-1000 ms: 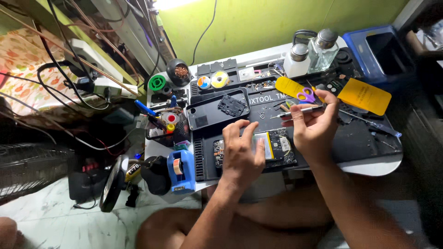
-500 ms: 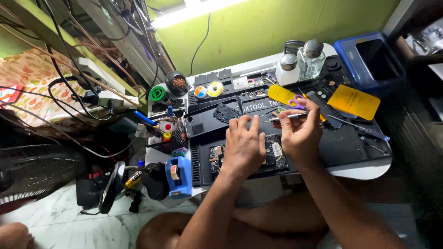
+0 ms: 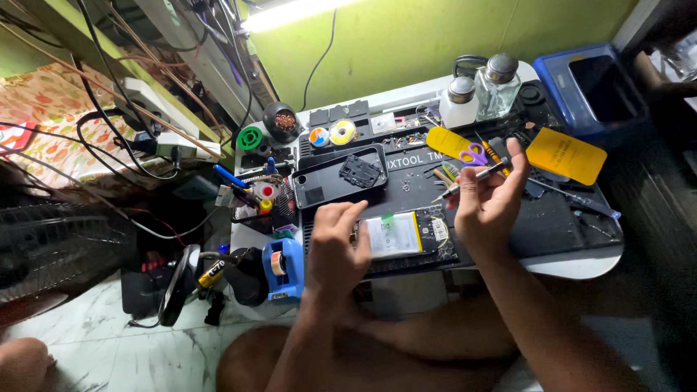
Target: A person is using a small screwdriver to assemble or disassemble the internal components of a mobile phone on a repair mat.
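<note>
My left hand (image 3: pixel 335 245) rests on the left end of an opened phone (image 3: pixel 403 236), whose white battery faces up on the black work mat (image 3: pixel 406 185). My right hand (image 3: pixel 488 200) is raised just right of the phone and pinches a thin metal screwdriver (image 3: pixel 470 178), its tip pointing left and down. A separate dark phone back cover (image 3: pixel 338 176) lies on the mat behind my left hand.
Yellow plastic cards (image 3: pixel 565 155), purple scissors (image 3: pixel 475 154), two glass bottles (image 3: pixel 499 88), solder reels (image 3: pixel 342 132) and a blue bin (image 3: pixel 592 87) crowd the back and right. A blue tape dispenser (image 3: pixel 282 267), cables and a power strip (image 3: pixel 181 145) stand at the left. My legs lie below the table.
My right hand has lifted the screwdriver a little up and to the right, away from the phone. My left hand stays on the phone's left end.
</note>
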